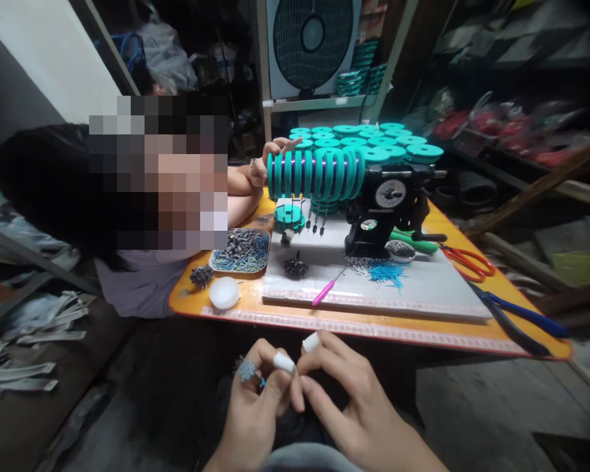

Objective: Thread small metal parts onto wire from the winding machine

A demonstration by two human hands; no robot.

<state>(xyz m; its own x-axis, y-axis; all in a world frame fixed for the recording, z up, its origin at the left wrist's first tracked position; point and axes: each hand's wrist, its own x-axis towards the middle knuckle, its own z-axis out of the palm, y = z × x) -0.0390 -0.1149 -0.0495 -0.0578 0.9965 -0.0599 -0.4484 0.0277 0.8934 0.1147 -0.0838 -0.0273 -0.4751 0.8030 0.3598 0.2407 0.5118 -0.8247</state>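
Observation:
My left hand (258, 396) is closed in front of the table edge, with a bundle of thin blue-grey pieces (247, 371) sticking out by its index finger. A small bright blue bit shows beneath that finger. Fingertips of my right hand (349, 383) pinch together against those of my left. Whatever lies between them is too small to make out. White tape wraps a fingertip on each hand. Beyond them, a pink-handled needle tool (323, 293) rests on the grey board (408, 298), near a pile of blue slivers (387, 272) and a dark spiky bundle (295, 267).
A black winding machine (391, 196) carries a row of teal spools (314, 174); a co-worker's hand (264, 160) touches its left end. A tray of sinkers and small tubes (240, 250), a white cup (224, 293), orange-handled scissors (469, 262) and blue-handled pliers (526, 318) occupy the yellow table (189, 311).

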